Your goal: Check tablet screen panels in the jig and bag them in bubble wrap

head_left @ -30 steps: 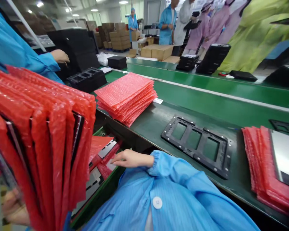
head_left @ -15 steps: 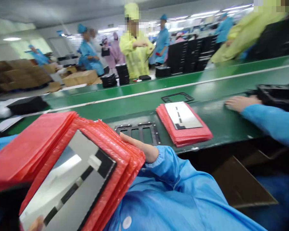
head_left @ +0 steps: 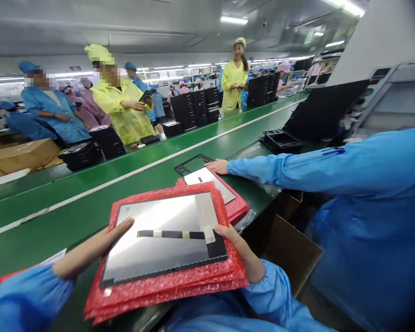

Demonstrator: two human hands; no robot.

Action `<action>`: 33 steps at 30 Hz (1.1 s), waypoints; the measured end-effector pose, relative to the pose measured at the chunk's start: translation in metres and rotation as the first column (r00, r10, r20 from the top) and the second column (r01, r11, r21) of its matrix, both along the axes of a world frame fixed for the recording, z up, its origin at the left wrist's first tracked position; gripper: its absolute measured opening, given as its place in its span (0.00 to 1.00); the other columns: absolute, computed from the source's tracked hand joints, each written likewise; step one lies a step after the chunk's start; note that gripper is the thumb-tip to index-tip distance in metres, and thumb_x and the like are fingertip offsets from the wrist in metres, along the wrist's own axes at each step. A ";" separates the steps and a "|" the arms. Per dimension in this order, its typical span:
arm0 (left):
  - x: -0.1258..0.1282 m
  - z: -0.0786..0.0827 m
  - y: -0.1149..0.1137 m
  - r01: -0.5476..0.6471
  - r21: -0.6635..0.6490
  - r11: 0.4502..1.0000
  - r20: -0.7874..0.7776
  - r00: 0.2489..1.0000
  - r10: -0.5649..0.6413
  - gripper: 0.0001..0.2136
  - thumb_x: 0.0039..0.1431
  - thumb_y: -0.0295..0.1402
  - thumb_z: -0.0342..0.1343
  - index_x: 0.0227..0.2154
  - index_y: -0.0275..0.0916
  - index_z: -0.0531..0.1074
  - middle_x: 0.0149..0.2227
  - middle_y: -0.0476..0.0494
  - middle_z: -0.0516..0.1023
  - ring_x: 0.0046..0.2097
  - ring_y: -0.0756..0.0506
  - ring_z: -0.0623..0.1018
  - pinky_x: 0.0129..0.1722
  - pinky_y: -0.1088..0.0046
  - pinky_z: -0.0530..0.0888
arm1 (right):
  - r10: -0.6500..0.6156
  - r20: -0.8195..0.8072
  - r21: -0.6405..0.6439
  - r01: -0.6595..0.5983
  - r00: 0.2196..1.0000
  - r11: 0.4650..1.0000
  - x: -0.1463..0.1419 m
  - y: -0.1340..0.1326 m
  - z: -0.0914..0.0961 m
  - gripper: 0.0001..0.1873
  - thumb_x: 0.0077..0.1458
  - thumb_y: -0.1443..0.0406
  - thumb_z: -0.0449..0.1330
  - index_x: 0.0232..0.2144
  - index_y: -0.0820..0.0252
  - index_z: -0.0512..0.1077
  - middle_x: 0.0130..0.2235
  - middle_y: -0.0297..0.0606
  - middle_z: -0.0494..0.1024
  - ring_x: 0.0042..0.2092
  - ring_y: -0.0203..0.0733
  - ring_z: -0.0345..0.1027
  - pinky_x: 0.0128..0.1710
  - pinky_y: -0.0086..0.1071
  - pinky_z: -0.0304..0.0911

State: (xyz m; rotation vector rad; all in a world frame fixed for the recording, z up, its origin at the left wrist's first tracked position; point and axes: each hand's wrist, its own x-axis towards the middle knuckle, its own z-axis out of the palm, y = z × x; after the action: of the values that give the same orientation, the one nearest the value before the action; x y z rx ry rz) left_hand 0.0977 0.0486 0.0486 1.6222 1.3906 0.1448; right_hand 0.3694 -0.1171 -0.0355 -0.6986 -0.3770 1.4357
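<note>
Between my two hands is a stack of red bubble-wrap bags (head_left: 200, 281), held close to my body and slightly tilted. On top lies a silver LCD panel (head_left: 162, 256) with a black edge and a dark taped strip across its back. My left hand (head_left: 97, 244) grips the stack's left side, thumb on the panel and fingers hidden underneath. At the right edge my right hand (head_left: 240, 246) holds the stack, its thumb near the pale tape and its other fingers hidden. Just beyond is a second red bag stack (head_left: 240, 210) bearing another silver panel (head_left: 224, 188).
A co-worker's hand (head_left: 218, 167) rests beside the second stack, near a thin black frame (head_left: 180, 171). The co-worker's blue sleeve (head_left: 297, 170) reaches in from the right. Green conveyor belt (head_left: 100, 184) runs diagonally ahead. A brown board (head_left: 290, 253) stands below the table edge.
The view has swung right. The held stack has moved from the left to in front of me and is flatter, with both hands on it. The co-worker's hand is now at the second stack.
</note>
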 end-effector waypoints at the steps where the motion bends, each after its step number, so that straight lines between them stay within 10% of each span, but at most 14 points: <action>1: 0.018 0.005 0.017 0.067 -0.074 0.995 0.034 0.997 -0.064 0.34 0.44 0.64 0.53 0.47 0.46 0.76 0.45 0.48 0.82 0.53 0.34 0.77 0.55 0.60 0.72 | -0.087 0.008 -0.027 0.087 0.996 0.996 0.003 -0.001 -0.001 0.22 0.52 0.60 0.65 0.49 0.60 0.73 0.33 0.37 0.83 0.37 0.48 0.78 0.43 0.41 0.71; 6: 0.099 0.000 0.078 0.277 -0.300 0.913 0.330 0.928 -0.173 0.29 0.48 0.55 0.60 0.46 0.37 0.74 0.45 0.39 0.82 0.49 0.36 0.79 0.47 0.63 0.76 | -0.418 0.063 -0.063 0.421 0.907 0.905 0.016 0.015 -0.019 0.30 0.53 0.56 0.62 0.57 0.60 0.67 0.45 0.41 0.81 0.43 0.53 0.78 0.43 0.46 0.73; 12: 0.185 -0.016 0.145 0.374 -0.043 0.926 0.398 0.857 -0.327 0.30 0.46 0.51 0.64 0.49 0.38 0.73 0.44 0.37 0.81 0.40 0.40 0.81 0.33 0.71 0.77 | -0.618 0.204 -0.049 0.638 0.759 0.768 0.028 0.057 -0.055 0.34 0.55 0.54 0.60 0.62 0.58 0.61 0.51 0.39 0.79 0.49 0.51 0.75 0.48 0.44 0.71; 17: 0.227 -0.035 0.190 0.366 0.013 0.931 0.320 0.880 -0.350 0.21 0.42 0.46 0.68 0.37 0.37 0.77 0.26 0.45 0.79 0.28 0.45 0.77 0.26 0.73 0.71 | -0.584 0.408 0.017 0.634 0.702 0.773 0.040 0.062 -0.072 0.38 0.51 0.54 0.64 0.62 0.59 0.62 0.53 0.40 0.77 0.55 0.48 0.69 0.58 0.44 0.62; 22: 0.245 -0.053 0.203 0.369 0.081 0.926 0.223 0.898 -0.378 0.18 0.39 0.46 0.69 0.29 0.38 0.78 0.20 0.49 0.73 0.27 0.47 0.74 0.25 0.74 0.68 | -0.447 0.613 0.028 0.548 0.652 0.836 0.097 0.114 -0.025 0.31 0.49 0.52 0.66 0.52 0.60 0.72 0.47 0.41 0.79 0.52 0.54 0.70 0.50 0.45 0.68; 27: 0.235 -0.061 0.202 0.396 0.022 0.918 0.242 0.889 -0.389 0.28 0.45 0.58 0.59 0.42 0.43 0.78 0.28 0.47 0.79 0.29 0.44 0.76 0.27 0.72 0.71 | -0.430 0.608 0.030 0.522 0.668 0.853 0.183 0.201 0.033 0.18 0.63 0.56 0.55 0.49 0.61 0.70 0.50 0.41 0.74 0.48 0.46 0.72 0.47 0.45 0.69; 30: 0.226 -0.066 0.199 0.389 -0.047 0.920 0.254 0.896 -0.365 0.35 0.49 0.66 0.45 0.44 0.42 0.78 0.30 0.42 0.81 0.30 0.42 0.78 0.27 0.70 0.73 | -0.496 0.589 0.056 0.581 0.637 0.812 0.225 0.203 0.040 0.31 0.67 0.52 0.34 0.43 0.59 0.73 0.47 0.39 0.77 0.56 0.53 0.68 0.51 0.49 0.66; 33: 0.224 -0.070 0.198 0.359 -0.067 0.931 0.254 0.908 -0.332 0.39 0.49 0.68 0.38 0.42 0.40 0.78 0.29 0.39 0.81 0.29 0.40 0.79 0.26 0.68 0.74 | -0.592 0.574 0.112 0.662 0.565 0.741 0.257 0.177 0.045 0.28 0.66 0.50 0.37 0.43 0.56 0.72 0.48 0.38 0.77 0.63 0.54 0.59 0.55 0.49 0.63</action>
State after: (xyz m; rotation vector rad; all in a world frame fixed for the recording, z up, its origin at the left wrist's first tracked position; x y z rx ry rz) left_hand 0.3220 0.2465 -0.0219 1.6697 0.8954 0.0485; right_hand 0.6267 0.0600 0.0099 -1.2351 -0.4495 0.5184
